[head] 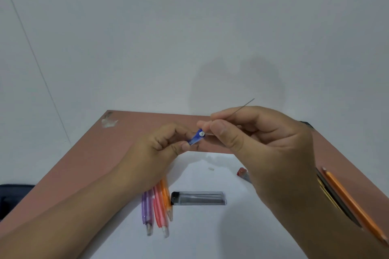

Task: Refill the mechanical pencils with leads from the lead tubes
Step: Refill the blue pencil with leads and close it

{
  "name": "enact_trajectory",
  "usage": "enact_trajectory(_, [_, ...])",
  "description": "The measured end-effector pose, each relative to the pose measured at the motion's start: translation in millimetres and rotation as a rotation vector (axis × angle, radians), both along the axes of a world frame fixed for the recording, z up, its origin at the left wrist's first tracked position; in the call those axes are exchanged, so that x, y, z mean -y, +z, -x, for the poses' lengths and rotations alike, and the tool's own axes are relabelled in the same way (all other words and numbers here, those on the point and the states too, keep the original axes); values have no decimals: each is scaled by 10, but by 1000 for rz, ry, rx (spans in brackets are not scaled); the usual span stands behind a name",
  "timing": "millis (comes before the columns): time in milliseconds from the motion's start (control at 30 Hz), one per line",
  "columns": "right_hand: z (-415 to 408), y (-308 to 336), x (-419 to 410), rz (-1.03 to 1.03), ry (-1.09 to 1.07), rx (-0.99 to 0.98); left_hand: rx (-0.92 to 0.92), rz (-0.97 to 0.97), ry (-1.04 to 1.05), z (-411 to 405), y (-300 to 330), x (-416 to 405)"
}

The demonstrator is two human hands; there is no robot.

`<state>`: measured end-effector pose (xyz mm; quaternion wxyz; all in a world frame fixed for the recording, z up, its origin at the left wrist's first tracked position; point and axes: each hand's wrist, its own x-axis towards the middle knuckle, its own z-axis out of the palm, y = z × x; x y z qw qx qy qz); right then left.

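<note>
My left hand (162, 149) grips a blue mechanical pencil (196, 138) above the table, its white open end pointing toward my right hand. My right hand (259, 143) pinches a thin grey lead (244, 105) between thumb and fingers, its lower end right at the pencil's opening. On the white sheet (210, 227) below lie a purple pencil (146, 210), a pink pencil (159, 210) and an orange pencil (167, 200), side by side. A clear lead tube (199, 198) with a black cap lies beside them.
A red-capped tube (243, 173) peeks out under my right hand. A small white piece (211, 168) lies on the sheet. Wooden pencils, one orange (353, 204) and one dark (334, 197), lie at the right on the brown table (84, 164). A dark object (14, 195) sits at the left edge.
</note>
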<state>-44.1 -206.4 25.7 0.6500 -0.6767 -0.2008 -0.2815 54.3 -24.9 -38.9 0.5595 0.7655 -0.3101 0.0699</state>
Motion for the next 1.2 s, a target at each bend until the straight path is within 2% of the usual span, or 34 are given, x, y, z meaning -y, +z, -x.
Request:
enact_trajectory(167, [-61,-87,17,141,-71,95,18,19,-25,-36,-36,10])
enact_trajectory(533, [-113,-135,46,215,-88,137,64,-10,-23,-36,-55,11])
enact_trajectory(700, [-76,-120,85,352,-152,235,55,15,-37,-62,-74,7])
enact_trajectory(900, [-273,-111,-126,509,8,513,83,-28,-49,-29,-35,5])
enact_trajectory(967, [-327,-118,-142,484,73,558,90,-42,-47,-31,-31,2])
enact_trajectory(1033, [-401,-141,-17,505,-18,516,109,-52,-48,-35,-35,-3])
enact_trajectory(1133, [-200,-115,150,572,-341,423,119,-35,-55,-29,-18,6])
enact_trajectory(1200, [-168,-96,153,581,-384,413,114,-36,-59,-28,-8,14])
